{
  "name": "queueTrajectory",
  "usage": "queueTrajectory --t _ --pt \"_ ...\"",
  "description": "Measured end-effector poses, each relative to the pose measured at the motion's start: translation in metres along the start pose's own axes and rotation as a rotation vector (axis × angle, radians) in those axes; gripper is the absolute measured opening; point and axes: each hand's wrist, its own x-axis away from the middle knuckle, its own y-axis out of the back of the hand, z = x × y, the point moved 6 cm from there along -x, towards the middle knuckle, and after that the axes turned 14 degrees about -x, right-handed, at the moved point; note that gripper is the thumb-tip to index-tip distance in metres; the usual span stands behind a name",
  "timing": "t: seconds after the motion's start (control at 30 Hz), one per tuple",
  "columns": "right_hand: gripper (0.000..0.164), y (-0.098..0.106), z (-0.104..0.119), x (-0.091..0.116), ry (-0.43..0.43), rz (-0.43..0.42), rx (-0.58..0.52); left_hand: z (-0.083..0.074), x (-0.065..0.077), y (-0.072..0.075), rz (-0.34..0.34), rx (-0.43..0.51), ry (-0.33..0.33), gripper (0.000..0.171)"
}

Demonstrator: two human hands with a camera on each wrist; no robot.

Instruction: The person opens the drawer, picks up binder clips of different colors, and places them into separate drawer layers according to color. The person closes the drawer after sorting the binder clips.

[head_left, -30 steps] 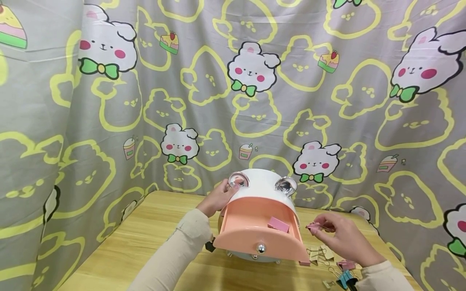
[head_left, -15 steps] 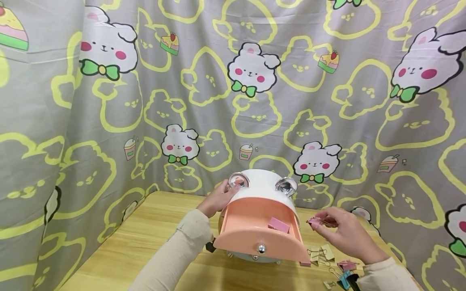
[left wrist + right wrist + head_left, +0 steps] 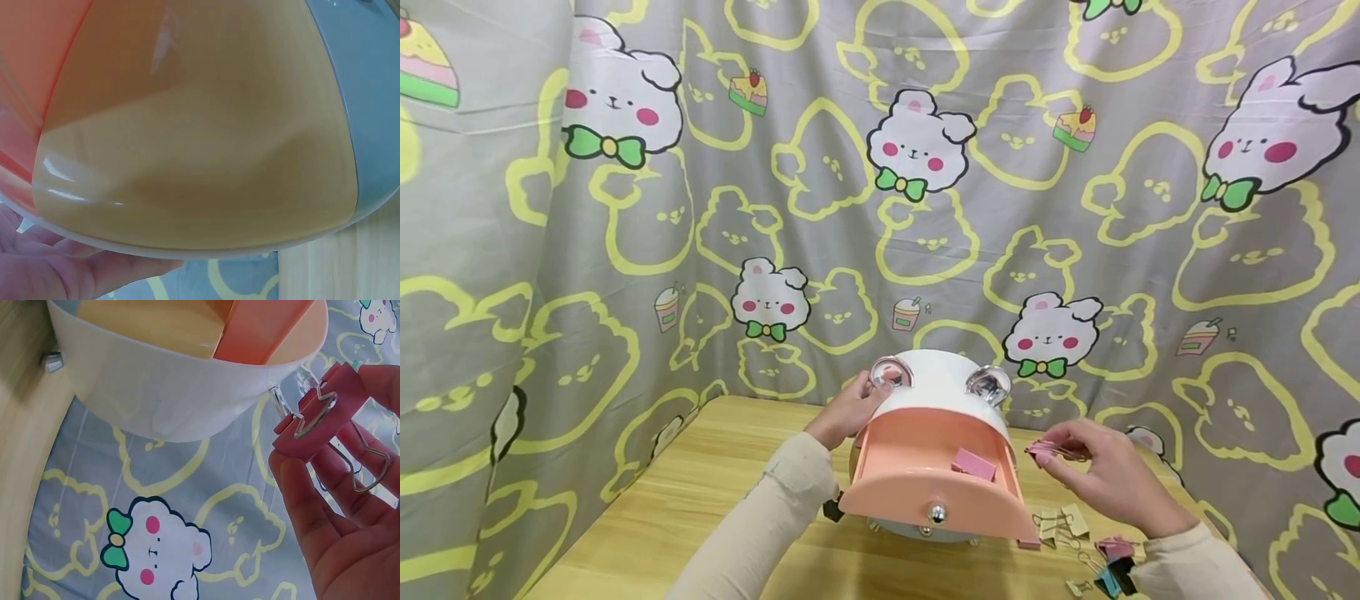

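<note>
A white drawer box [image 3: 940,375] with frog-like silver eyes stands on the table. Its upper orange drawer [image 3: 936,492] is pulled out, and inside lies a pink binder clip [image 3: 974,465] near the right side. My left hand [image 3: 853,406] holds the box by its upper left, thumb over the silver eye; the left wrist view shows thumb and fingers [image 3: 75,269] along the white rim. To the right of the drawer, my right hand [image 3: 1105,467] pinches another pink binder clip [image 3: 325,415] between thumb and fingertips, its wire handles showing.
Several binder clips lie on the wooden table [image 3: 700,500] at the box's right: yellow clips [image 3: 1063,523], a pink clip [image 3: 1116,547], a blue clip [image 3: 1107,581] and a black clip [image 3: 1122,575]. A black object [image 3: 832,509] sits left of the box. A patterned curtain [image 3: 835,208] surrounds the table.
My right hand, with the pink binder clip, has risen slightly and shifted a little left toward the drawer. My left hand and the box have stayed put.
</note>
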Motion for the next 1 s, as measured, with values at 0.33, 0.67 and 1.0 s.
queueTrajectory --t 0.33,0.67,1.0 --pt "0.016 -0.004 0.004 -0.005 0.038 0.007 -0.006 0.000 0.002 -0.001 0.010 0.006 0.001 0.044" --pt "0.019 -0.010 0.009 -0.011 0.062 0.019 -0.016 0.003 0.000 0.000 -0.010 -0.015 0.019 0.044" --pt "0.016 -0.017 0.014 -0.017 0.054 0.023 -0.046 0.001 0.000 0.000 -0.023 -0.025 0.022 0.042"
